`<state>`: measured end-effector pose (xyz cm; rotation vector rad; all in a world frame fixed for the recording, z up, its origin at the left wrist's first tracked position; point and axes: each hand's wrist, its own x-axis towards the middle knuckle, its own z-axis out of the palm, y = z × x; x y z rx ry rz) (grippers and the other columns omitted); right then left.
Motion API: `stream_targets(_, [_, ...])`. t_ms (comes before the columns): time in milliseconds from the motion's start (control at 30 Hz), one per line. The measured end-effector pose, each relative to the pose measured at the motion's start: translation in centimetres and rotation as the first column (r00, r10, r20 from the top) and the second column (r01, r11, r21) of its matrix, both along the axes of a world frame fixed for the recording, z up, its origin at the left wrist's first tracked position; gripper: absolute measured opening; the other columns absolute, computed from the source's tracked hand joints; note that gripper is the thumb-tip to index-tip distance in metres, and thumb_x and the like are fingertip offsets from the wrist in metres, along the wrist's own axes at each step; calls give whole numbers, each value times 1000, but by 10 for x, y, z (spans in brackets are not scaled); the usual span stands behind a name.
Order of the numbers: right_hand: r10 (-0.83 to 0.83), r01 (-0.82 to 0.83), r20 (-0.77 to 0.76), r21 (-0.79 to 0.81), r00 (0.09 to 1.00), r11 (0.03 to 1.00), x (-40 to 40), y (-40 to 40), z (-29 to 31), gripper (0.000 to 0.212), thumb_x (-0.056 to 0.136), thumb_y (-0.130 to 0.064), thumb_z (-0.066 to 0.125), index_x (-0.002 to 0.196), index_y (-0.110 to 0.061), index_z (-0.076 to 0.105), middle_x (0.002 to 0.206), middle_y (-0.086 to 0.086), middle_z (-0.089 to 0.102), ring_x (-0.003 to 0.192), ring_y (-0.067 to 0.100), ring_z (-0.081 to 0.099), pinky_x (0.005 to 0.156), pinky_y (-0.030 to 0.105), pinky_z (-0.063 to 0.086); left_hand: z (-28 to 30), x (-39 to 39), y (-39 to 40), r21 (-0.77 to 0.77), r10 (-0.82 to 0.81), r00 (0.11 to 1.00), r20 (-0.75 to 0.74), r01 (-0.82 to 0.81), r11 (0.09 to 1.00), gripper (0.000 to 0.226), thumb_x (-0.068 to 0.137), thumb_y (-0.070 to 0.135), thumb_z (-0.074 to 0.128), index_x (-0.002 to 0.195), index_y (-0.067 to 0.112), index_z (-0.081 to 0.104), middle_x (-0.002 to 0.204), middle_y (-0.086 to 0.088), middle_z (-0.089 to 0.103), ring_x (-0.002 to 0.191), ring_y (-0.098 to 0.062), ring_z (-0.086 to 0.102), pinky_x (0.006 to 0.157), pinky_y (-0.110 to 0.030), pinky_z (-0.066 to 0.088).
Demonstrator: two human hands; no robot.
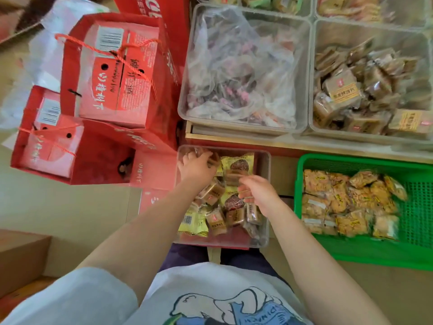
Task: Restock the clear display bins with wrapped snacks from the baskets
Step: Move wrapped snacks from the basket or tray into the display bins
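Observation:
A clear bin (266, 198) stands in front of my knees, holding brown wrapped snacks (216, 221) and yellow wrapped snacks (239, 164). My left hand (195, 167) reaches into its far left corner, fingers curled round brown wrapped snacks. My right hand (260, 192) hovers over the bin's middle and grips clear-wrapped brown snacks. To the right a green basket (351, 252) holds several yellow-orange wrapped snacks (339, 198). On the shelf above, one clear display bin (312, 90) is filled with brown wrapped snacks (344, 87).
Another clear display bin (185, 90) on the shelf holds a crumpled plastic bag (236, 66) over snacks. Red gift bags with boxes (112, 73) stack to the left. A cardboard box (21, 256) sits at lower left. More bins line the top edge.

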<state>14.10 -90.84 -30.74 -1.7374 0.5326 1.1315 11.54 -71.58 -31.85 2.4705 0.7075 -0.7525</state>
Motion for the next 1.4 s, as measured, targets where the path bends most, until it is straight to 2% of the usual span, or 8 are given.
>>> stream_targets(267, [-64,62,33,58,997,996,-5,8,22,15,100,-21,60,113,-14,64,101,12,72,75,17,66,63,27,53,29,-15,2,-259,247,921,300,-170,951,24,93,24,66,115,27,74,122,-2,50,87,-6,49,83,-21,45])
stream_targets(567, [-182,130,86,419,980,899,27,-24,86,47,95,-49,58,127,-15,58,109,9,72,87,22,69,69,33,53,118,8,-36,-785,474,849,233,-124,606,28,84,17,79,104,37,77,103,3,76,91,-7,71,81,-24,56])
stream_targets(800, [-210,118,246,341,946,933,69,-87,125,35,95,-28,66,120,-3,64,96,13,73,76,21,66,60,26,46,156,68,-96,-883,505,826,251,-19,469,28,91,8,69,112,27,73,92,6,75,82,-4,69,70,-14,53])
stream_targets(933, [-351,271,298,277,888,922,95,-126,137,28,96,-31,66,111,-8,67,88,9,74,71,18,67,61,27,47,143,104,-128,-778,346,866,360,74,624,44,98,23,62,142,24,54,133,2,61,121,-13,58,98,-28,50])
stream_targets(1033, [-628,494,237,441,741,750,129,-149,145,27,100,-28,61,116,-7,65,98,12,75,79,20,72,70,32,58,119,120,-143,-370,-108,894,436,287,884,64,100,41,55,156,22,31,161,3,29,149,-15,24,122,-41,20])
stream_targets(1167, [-733,608,150,464,663,645,176,-154,136,27,107,-26,48,127,-8,53,113,16,71,94,27,73,80,38,61,91,111,-143,39,-477,803,358,498,867,79,99,53,45,161,21,8,167,5,-5,152,-13,6,124,-36,1])
stream_targets(1267, [-706,643,143,319,694,696,178,-144,121,34,106,-15,46,136,2,49,101,16,73,85,27,73,69,33,59,92,100,-138,60,-483,773,410,506,860,76,100,47,49,160,23,10,167,6,2,151,-15,12,122,-32,0])
stream_targets(1400, [-614,530,260,330,745,781,137,-120,115,16,101,-12,55,112,-2,63,81,13,75,63,23,67,56,29,56,96,73,-118,-73,-142,791,595,229,971,56,97,23,59,150,17,43,156,-2,40,144,-21,34,118,-32,20])
